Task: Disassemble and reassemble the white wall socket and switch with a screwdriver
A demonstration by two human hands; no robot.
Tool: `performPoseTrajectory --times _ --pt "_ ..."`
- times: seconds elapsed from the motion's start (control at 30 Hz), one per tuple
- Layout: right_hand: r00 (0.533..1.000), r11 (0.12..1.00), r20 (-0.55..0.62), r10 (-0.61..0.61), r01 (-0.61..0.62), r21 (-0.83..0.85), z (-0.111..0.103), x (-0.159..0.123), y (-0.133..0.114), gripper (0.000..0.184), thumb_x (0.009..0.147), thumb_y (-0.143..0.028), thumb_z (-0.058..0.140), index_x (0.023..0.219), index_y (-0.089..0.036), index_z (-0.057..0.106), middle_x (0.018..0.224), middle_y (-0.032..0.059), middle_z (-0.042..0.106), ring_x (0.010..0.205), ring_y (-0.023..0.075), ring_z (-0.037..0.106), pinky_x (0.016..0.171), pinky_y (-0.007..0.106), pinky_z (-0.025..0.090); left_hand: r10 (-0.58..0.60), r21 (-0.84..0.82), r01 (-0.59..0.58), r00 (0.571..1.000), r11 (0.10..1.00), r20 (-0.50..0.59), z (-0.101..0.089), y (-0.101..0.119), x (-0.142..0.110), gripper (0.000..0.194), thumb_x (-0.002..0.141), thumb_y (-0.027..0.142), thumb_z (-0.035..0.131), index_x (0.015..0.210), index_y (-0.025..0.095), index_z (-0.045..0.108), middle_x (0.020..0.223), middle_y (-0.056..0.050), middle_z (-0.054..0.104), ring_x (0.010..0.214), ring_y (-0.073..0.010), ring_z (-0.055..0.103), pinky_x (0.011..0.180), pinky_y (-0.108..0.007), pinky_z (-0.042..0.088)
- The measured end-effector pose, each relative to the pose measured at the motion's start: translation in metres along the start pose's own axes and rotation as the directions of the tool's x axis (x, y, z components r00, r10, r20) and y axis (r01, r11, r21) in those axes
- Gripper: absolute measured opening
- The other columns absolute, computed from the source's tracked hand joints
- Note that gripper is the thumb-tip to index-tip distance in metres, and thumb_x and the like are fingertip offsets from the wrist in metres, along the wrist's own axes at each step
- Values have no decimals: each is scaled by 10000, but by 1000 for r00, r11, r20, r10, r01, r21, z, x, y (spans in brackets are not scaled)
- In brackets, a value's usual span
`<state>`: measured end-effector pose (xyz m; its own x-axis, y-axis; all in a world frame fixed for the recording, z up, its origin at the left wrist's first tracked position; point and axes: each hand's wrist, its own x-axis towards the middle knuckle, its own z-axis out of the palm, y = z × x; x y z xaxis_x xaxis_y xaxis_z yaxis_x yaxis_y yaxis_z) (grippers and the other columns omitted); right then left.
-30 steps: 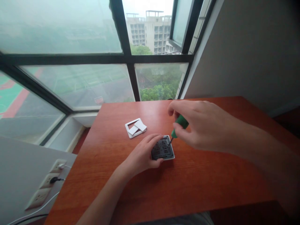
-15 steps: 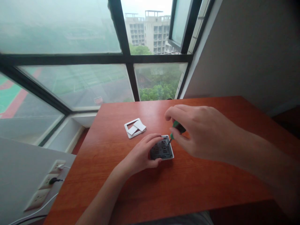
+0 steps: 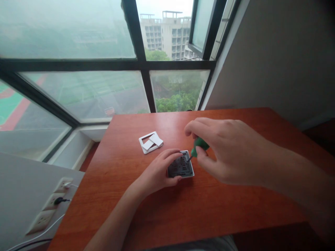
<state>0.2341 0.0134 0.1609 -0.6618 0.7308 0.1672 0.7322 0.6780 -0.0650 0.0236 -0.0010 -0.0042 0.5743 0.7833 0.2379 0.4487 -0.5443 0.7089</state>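
Observation:
On the reddish wooden table lies a square wall switch (image 3: 180,166), its dark grey inner face up inside a pale rim. My left hand (image 3: 161,168) grips it from the left, fingers along the far side and thumb at the near side. My right hand (image 3: 222,150) is closed around the green handle of a screwdriver (image 3: 200,145). The shaft slants down to the left, and its tip meets the right part of the grey face. Whether the tip sits in a screw is too small to tell. Beyond my left hand is a white frame (image 3: 143,148) with two white rocker plates (image 3: 156,140) on it.
The wooden table (image 3: 125,216) runs up to the window (image 3: 110,90) at its far side. Wall sockets (image 3: 49,205) with plugs and cables are at the lower left. A grey wall (image 3: 277,62) rises behind the table on the right.
My right hand has turned slightly and shifted a little right and down, so more of the green handle shows. My left hand and the switch stay in place.

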Motion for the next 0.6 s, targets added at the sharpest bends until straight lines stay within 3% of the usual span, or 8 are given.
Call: performPoseTrajectory --times 0.13,0.23,0.3,0.47,0.6 --pt "996 987 -50 67 -73 -143 6 2 1 211 904 -331 470 1014 -199 593 796 43 674 613 175 583 521 281 237 -9 -5 9 1000 1000 -3 0 0 0 685 719 168 723 1346 250 459 1423 -110 444 1306 -295 435 1100 -470 371" --pt "983 950 -90 158 -176 -259 9 4 2 342 922 -483 437 925 -187 608 674 57 643 575 199 576 506 284 200 -16 -9 16 1000 1000 -2 1 0 0 689 718 168 726 1347 254 457 1419 -109 449 1293 -292 449 1091 -473 382" --pt "986 962 -76 150 -163 -220 7 2 3 334 919 -475 436 926 -189 608 710 61 651 608 201 587 511 282 219 -9 -6 8 1000 1000 -14 2 -1 -1 696 711 172 734 1345 254 458 1416 -109 451 1296 -295 444 1095 -474 376" --pt "1000 1000 -13 8 -8 -23 4 -2 3 175 855 -249 510 993 -202 606 946 57 671 755 181 612 574 273 309 12 -4 -12 1000 1000 -10 2 -2 0 693 716 170 729 1347 248 455 1416 -107 449 1306 -281 430 1105 -454 367" --pt "989 983 -94 111 -123 -133 11 1 4 307 893 -457 508 1003 -189 610 835 65 687 693 210 620 545 282 279 20 6 -20 1000 1000 -16 2 -3 0 665 714 184 735 1324 249 477 1431 -110 439 1320 -296 414 1108 -474 355"
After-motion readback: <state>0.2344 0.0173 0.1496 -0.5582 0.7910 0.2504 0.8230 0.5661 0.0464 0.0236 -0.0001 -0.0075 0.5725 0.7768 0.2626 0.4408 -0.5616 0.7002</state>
